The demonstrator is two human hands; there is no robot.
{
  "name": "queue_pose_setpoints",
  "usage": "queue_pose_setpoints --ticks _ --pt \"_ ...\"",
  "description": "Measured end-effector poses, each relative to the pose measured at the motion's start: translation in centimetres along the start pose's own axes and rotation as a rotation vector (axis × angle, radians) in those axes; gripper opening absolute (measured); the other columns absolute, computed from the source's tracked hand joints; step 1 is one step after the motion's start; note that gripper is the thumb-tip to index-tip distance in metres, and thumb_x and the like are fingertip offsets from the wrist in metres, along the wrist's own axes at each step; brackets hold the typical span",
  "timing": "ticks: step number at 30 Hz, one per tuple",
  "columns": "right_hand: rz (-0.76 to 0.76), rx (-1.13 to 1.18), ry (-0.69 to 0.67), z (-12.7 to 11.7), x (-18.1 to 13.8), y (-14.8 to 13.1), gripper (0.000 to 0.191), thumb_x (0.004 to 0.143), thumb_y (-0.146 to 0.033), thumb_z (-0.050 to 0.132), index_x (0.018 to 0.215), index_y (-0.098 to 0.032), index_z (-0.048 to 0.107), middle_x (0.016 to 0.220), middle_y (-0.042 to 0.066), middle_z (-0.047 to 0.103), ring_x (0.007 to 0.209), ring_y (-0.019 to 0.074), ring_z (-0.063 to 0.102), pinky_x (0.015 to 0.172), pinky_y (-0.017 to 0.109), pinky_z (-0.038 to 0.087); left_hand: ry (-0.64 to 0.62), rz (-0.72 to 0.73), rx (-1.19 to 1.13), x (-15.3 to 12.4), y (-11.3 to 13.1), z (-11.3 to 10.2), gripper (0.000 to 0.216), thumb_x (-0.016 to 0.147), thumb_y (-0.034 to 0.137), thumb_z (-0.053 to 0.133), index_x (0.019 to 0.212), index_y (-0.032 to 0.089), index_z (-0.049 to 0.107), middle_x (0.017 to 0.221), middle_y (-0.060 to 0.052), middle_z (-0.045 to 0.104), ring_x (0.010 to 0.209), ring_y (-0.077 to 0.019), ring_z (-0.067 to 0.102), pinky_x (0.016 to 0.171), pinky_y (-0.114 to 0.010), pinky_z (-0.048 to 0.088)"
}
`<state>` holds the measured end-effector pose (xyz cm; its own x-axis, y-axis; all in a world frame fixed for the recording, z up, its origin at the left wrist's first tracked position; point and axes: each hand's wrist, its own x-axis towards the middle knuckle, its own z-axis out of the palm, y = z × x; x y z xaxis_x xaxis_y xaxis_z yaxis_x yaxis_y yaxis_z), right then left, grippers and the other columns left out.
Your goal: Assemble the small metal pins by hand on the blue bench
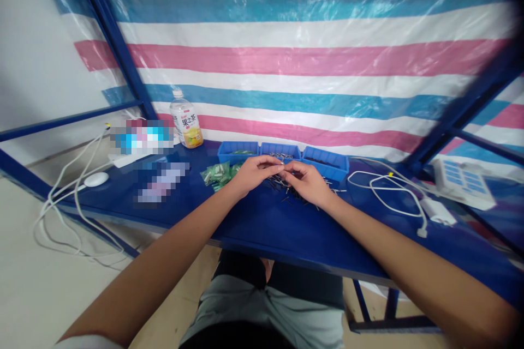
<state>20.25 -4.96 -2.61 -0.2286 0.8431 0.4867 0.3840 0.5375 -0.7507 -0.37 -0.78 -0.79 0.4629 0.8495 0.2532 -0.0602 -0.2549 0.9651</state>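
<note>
Both hands meet above the blue tabletop (pixel 262 223), fingertips touching; the left hand (pixel 251 173) and right hand (pixel 307 181) pinch between them a thin, short, pale metal pin (pixel 282 166), too small to make out further; fingers curled narrow. Beneath the hands lies a scatter of dark, slender pins (pixel 286 191) on the tabletop. Just behind stand three blue trays (pixel 282 154) in a row; green packets (pixel 216 174) lie beside the left hand; a drink bottle (pixel 186 120) stands upright further left; white cables (pixel 388 188) lie right.
</note>
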Motion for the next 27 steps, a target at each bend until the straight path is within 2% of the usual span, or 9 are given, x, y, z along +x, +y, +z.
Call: queue_pose_setpoints --ticks 5,9,12,16,20,23,27 --pt "0.101 0.089 0.074 -0.2 0.4 0.1 0.037 0.096 -0.057 0.065 0.102 -0.022 0.074 0.084 0.004 0.072 0.066 0.0174 0.062 0.060 0.030 0.052 0.020 -0.033 0.034 0.1 -0.1 -0.2 0.041 0.081 0.043 0.085 0.111 0.016 0.079 0.108 -0.010 0.078 0.090 -0.0182 0.068 0.082 -0.031 0.052" --pt "0.154 0.143 0.154 -0.8 1.1 0.4 0.043 0.096 -0.064 0.061 0.102 -0.022 0.068 0.079 0.002 0.069 0.056 0.0140 0.055 0.051 0.027 0.045 0.093 -0.058 0.055 0.4 -0.7 -0.5 0.034 0.082 0.040 0.083 0.106 0.017 0.079 0.098 -0.007 0.076 0.079 -0.0149 0.063 0.074 -0.029 0.049" --pt "0.153 0.149 0.175 -1.2 1.5 1.0 0.044 0.096 -0.065 0.060 0.101 -0.022 0.066 0.079 0.001 0.069 0.056 0.0135 0.055 0.050 0.026 0.043 0.108 -0.062 0.055 0.5 -1.0 -0.6 0.031 0.082 0.039 0.081 0.105 0.017 0.080 0.093 -0.006 0.075 0.076 -0.0142 0.061 0.073 -0.029 0.049" --pt "0.175 0.122 0.226 -1.4 2.1 1.8 0.046 0.095 -0.066 0.062 0.099 -0.021 0.069 0.077 0.002 0.071 0.056 0.0149 0.057 0.050 0.027 0.043 0.096 -0.059 0.055 0.5 -1.0 -0.5 0.032 0.083 0.039 0.081 0.105 0.016 0.080 0.095 -0.007 0.075 0.079 -0.0150 0.061 0.073 -0.029 0.050" --pt "0.187 -0.054 0.256 -1.6 2.1 1.6 0.049 0.099 -0.065 0.056 0.082 -0.020 0.069 0.062 0.002 0.066 0.049 0.0158 0.055 0.053 0.031 0.045 0.098 -0.055 0.061 0.4 -0.8 -0.5 0.030 0.083 0.038 0.080 0.105 0.016 0.079 0.095 -0.008 0.075 0.079 -0.0152 0.062 0.072 -0.029 0.050" --pt "0.028 -0.294 0.192 -1.6 1.6 0.9 0.039 0.101 -0.054 0.060 0.084 -0.021 0.072 0.070 0.003 0.071 0.060 0.0191 0.063 0.063 0.033 0.050 0.102 -0.048 0.054 0.4 -0.8 -0.5 0.029 0.084 0.037 0.079 0.104 0.017 0.079 0.094 -0.007 0.075 0.078 -0.0151 0.062 0.072 -0.029 0.050" --pt "-0.290 -0.421 -0.087 -1.3 0.9 0.1 0.024 0.102 -0.040 0.062 0.109 -0.023 0.077 0.104 0.009 0.078 0.096 0.0255 0.070 0.091 0.043 0.053 0.127 -0.020 0.058 0.4 -0.7 -0.6 0.031 0.084 0.039 0.080 0.105 0.017 0.079 0.102 -0.008 0.077 0.078 -0.0149 0.063 0.073 -0.029 0.051"
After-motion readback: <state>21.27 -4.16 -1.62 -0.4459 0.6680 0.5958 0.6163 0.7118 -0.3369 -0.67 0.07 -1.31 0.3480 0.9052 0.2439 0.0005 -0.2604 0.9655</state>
